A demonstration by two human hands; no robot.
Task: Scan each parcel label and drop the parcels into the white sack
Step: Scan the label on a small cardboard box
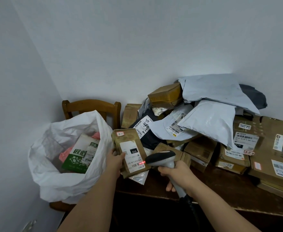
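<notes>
Your left hand [116, 159] pinches the brown parcel [130, 152], your right hand [175, 173] grips the scanner [162, 159]; tilting risks the beam missing its label [132, 156].

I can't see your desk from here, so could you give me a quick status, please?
Left hand holds brown parcel; right hand grips scanner, beam on label. White sack open alongside, unobstructed.
</notes>
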